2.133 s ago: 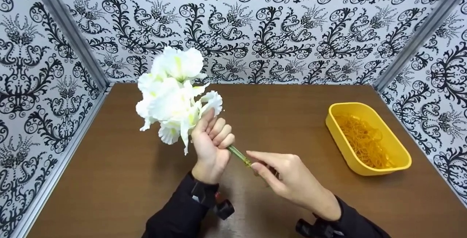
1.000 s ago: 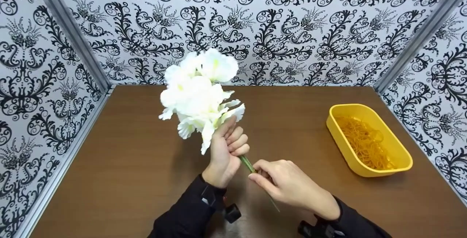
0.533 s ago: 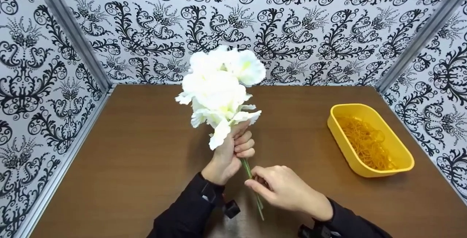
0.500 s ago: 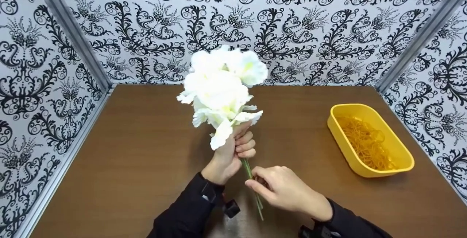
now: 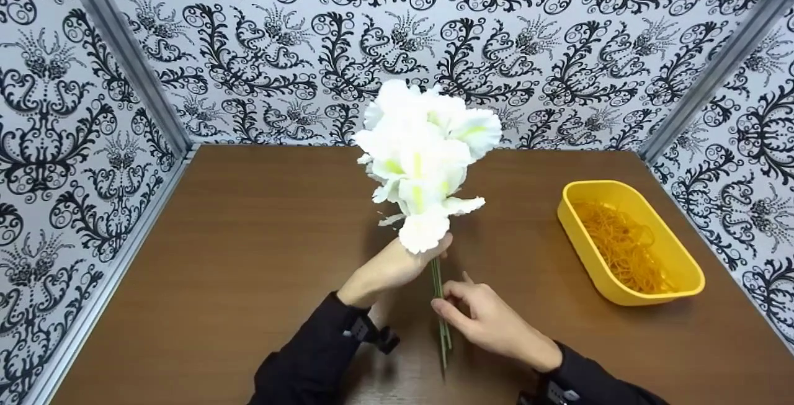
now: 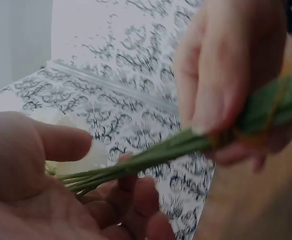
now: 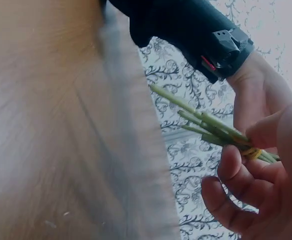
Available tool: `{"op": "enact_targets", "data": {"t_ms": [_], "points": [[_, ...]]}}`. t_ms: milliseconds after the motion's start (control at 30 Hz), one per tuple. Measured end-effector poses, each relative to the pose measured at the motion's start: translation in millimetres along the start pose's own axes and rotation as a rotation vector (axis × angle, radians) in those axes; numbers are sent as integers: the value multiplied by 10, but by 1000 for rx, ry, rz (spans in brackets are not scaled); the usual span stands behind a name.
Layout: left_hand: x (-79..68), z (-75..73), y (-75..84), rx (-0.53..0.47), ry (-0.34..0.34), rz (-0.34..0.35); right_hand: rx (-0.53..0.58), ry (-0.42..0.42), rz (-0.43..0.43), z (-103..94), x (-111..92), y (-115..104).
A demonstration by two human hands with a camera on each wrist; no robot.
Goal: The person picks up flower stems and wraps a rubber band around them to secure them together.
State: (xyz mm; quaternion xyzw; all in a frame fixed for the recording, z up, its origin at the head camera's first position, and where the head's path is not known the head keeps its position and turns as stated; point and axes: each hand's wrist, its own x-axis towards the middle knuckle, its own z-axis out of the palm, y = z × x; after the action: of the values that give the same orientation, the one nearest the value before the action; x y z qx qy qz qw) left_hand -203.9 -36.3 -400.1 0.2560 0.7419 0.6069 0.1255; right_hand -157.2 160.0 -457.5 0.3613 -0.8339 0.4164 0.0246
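Note:
A bunch of white artificial-looking flowers with yellow-green streaks (image 5: pixel 422 157) stands upright over the table, its green stems (image 5: pixel 444 337) pointing down toward me. My left hand (image 5: pixel 391 268) is just under the blooms, partly covered by petals. In the left wrist view its thumb is raised off the stems, and its relaxed fingers (image 6: pixel 146 195) lie beneath them. Lower down, my right hand (image 5: pixel 493 321) pinches the stems between thumb and fingertips. A yellow rubber band (image 7: pixel 251 152) is wound round the stems right at those fingertips; the cut ends stick out past it.
A yellow plastic tub (image 5: pixel 570 219) with a tangle of amber rubber bands (image 5: pixel 620 247) stands on the right of the brown table (image 5: pixel 248 237). Walls with a black-and-white scroll pattern (image 5: pixel 397 39) enclose the back and both sides.
The bouquet has moved right and turned from leaning left to nearly upright. My left hand has rolled over and loosened from its tight grip, while my right hand stays at the lower stems.

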Motion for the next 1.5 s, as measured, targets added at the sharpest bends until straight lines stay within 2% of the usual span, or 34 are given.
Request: {"op": "enact_targets", "data": {"t_ms": [100, 133, 333, 467, 600, 667, 767, 900, 1200, 1500], "points": [[11, -14, -67, 98, -6, -5, 18, -34, 0, 10, -2, 67], [9, -19, -91, 116, 1, -29, 25, -46, 0, 12, -1, 90], [44, -41, -361, 176, -6, -261, 64, -149, 64, 34, -12, 265], [109, -15, -606, 83, -22, -344, 123, -262, 125, 30, 0, 406], [127, 17, -805, -22, -23, -363, 221, -379, 159, -16, 53, 528], [115, 26, -839, -5, -24, -374, 237, -415, 157, -17, 69, 560], [92, 25, -835, 49, -32, -388, 194, -447, 131, 13, 73, 568], [84, 14, -824, 83, -33, -384, 142, -422, 115, 54, 65, 545], [100, 28, -846, 105, -29, -344, 112, -397, 95, 63, 46, 552], [112, 58, -839, 115, -32, -370, 57, -378, 101, 48, 14, 529]]}}
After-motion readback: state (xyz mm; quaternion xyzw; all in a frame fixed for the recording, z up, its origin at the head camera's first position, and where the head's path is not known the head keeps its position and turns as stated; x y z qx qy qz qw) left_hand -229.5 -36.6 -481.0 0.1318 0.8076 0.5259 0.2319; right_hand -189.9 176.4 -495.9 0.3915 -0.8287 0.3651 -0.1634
